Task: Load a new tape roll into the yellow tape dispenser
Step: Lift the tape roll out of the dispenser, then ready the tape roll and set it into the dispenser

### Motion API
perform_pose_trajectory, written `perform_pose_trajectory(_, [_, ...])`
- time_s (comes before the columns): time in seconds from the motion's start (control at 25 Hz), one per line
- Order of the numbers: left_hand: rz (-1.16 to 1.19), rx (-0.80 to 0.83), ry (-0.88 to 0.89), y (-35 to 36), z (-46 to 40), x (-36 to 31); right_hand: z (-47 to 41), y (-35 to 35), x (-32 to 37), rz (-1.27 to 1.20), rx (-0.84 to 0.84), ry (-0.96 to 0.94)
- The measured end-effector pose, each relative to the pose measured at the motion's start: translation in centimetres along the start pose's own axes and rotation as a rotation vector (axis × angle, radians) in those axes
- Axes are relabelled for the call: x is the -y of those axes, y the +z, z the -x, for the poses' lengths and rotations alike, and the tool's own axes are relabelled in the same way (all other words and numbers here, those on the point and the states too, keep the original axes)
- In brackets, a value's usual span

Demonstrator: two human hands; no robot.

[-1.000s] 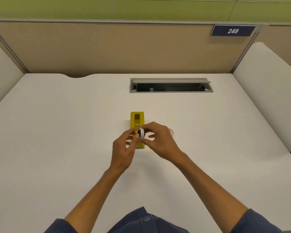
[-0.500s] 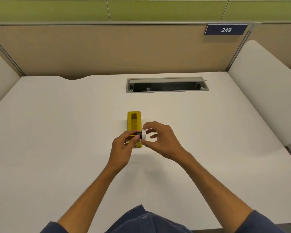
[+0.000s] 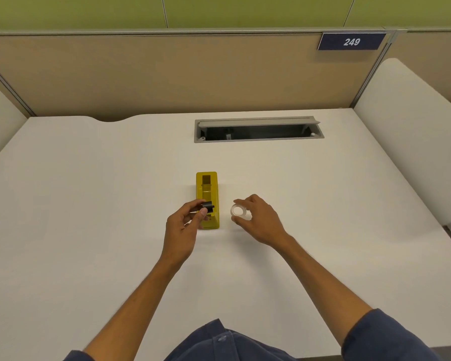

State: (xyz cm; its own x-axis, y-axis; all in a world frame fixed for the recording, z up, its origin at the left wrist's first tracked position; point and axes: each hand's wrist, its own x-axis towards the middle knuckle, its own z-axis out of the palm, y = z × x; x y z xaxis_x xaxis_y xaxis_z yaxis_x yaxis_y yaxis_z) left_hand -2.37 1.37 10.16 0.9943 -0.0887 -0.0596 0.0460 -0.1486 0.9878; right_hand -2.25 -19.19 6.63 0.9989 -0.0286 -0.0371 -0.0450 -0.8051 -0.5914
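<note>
roll (image 3: 238, 211): just right of dispenser (image 3: 207, 194), pinched in your right hand (image 3: 258, 220) | hub (image 3: 208, 206): over dispenser's near end, nipped by left hand (image 3: 184, 225) | handling: likely light, stiff, slick; grip roll by rim

The yellow tape dispenser (image 3: 207, 199) stands on the white desk near its middle, its long axis running away from the viewer. It is a narrow block with an open well along its top; a dark rectangular opening shows at the far end, and the near end slopes down to the desk. The black spindle core (image 3: 208, 206) is out of the well, held just above the dispenser's near half. The tape roll (image 3: 238, 211), a small clear ring with a whitish inner face, is off to the dispenser's right, apart from it, its hole facing the viewer.
</note>
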Motion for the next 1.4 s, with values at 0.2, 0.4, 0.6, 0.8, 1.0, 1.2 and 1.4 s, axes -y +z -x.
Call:
perform_pose_trajectory(0.2, [-0.014, 0.004, -0.022, 0.1, -0.1, 0.0, -1.4, 1.7, -1.2, 0.166, -0.01, 0.021])
perform_pose_trajectory(0.4, [-0.006, 0.02, -0.015, -0.1, 0.1, 0.1, -2.6, 2.2, -1.7, 0.228, -0.006, 0.032])
perform_pose_trajectory(0.6, [-0.007, 0.017, -0.033, -0.2, 0.1, 0.3, -2.8, 1.9, -1.7, 0.228, 0.036, 0.033])
perform_pose_trajectory(0.8, [-0.003, 0.018, -0.044, 0.2, 0.3, 0.0, -2.0, 0.1, 1.1, -0.109, -0.099, 0.008])
perform_pose_trajectory(1.0, [-0.002, 0.049, -0.037, 0.1, 0.3, -0.5, 0.4, -1.1, 4.8, -0.443, -0.074, -0.084])
perform_pose_trajectory(1.2, [0.011, 0.073, -0.012, 0.0, 0.3, -1.0, 1.2, -1.2, 5.6, -0.583, -0.052, -0.107])
perform_pose_trajectory(1.4, [0.071, 0.07, 0.0, -0.3, 0.1, -1.1, 1.4, -1.5, 5.7, -0.667, -0.056, -0.083])
